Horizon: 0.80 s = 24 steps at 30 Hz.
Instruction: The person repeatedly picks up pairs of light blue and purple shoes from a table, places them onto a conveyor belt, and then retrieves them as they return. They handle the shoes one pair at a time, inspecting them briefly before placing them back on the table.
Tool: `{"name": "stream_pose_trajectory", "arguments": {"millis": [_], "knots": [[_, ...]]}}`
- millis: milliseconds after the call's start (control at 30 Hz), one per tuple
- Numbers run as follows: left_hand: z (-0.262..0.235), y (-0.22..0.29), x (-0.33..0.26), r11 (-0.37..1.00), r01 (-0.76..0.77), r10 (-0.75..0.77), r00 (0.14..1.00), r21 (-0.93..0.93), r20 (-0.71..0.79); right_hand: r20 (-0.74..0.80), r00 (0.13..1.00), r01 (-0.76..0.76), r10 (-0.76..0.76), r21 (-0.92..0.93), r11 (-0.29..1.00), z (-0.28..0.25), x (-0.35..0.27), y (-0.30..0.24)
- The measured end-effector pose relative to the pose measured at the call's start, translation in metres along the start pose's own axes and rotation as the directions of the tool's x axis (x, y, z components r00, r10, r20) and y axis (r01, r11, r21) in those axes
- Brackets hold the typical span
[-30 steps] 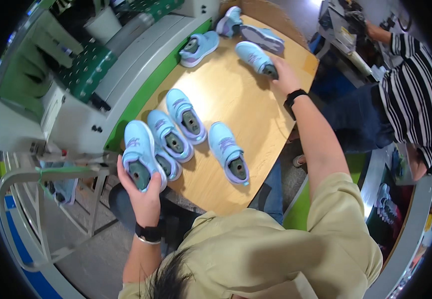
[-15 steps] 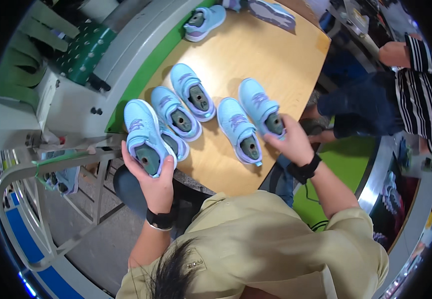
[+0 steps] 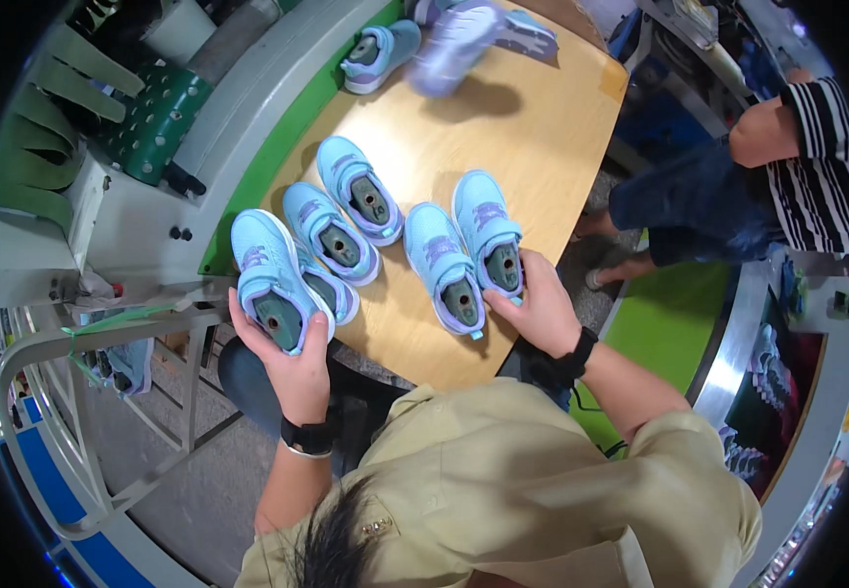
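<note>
Your L hand (image 3: pixel 292 367) grips the heel of a light blue shoe (image 3: pixel 269 279) at the near-left edge of the wooden table (image 3: pixel 552 127), fingers wrapped under the sole. Your R hand (image 3: pixel 540 309) clasps the heel of the rightmost shoe (image 3: pixel 488 230), w/ its mate (image 3: pixel 442 265) touching beside it. Further back, 2 more blue shoes (image 3: pixel 346 211) sit side by side. Far end: a blurred shoe (image 3: pixel 454 34) in the air, another person (image 3: pixel 787 167) to the right.

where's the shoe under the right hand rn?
Head view: the light blue shoe lies on the wooden table near its front edge, heel under the right hand, right beside another blue shoe.
</note>
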<state>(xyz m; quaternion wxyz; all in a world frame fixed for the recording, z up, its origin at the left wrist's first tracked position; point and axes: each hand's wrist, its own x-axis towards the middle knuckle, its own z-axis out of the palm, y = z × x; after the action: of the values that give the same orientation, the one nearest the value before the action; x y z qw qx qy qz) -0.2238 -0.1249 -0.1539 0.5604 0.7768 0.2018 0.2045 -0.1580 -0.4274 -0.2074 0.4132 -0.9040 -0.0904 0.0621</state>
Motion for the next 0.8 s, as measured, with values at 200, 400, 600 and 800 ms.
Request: {"name": "stream_pose_trajectory", "arguments": {"millis": [200, 400, 600, 800], "knots": [[-0.004, 0.0, 0.0, 1.0, 0.019, -0.018, 1.0, 0.006, -0.011, 0.277, 0.961, -0.039, -0.013, 0.183, 0.982, -0.051, 0.036, 0.037], [-0.002, 0.007, 0.0, 0.999, 0.038, -0.038, 0.999, 0.024, 0.007, 0.135, 0.944, 0.326, -0.301, -0.24, 0.915, -0.087, 0.15, 0.019], [-0.005, 0.008, 0.001, 0.997, 0.06, -0.061, 0.998, 0.053, 0.016, 0.424, 0.867, 0.293, -0.264, -0.004, 0.956, -0.02, 0.298, -0.049], [-0.008, 0.002, 0.0, 0.996, 0.04, -0.041, 0.999, 0.085, 0.011, 0.582, 0.782, 0.319, -0.222, -0.069, 0.945, 0.052, 0.308, -0.069]]}}
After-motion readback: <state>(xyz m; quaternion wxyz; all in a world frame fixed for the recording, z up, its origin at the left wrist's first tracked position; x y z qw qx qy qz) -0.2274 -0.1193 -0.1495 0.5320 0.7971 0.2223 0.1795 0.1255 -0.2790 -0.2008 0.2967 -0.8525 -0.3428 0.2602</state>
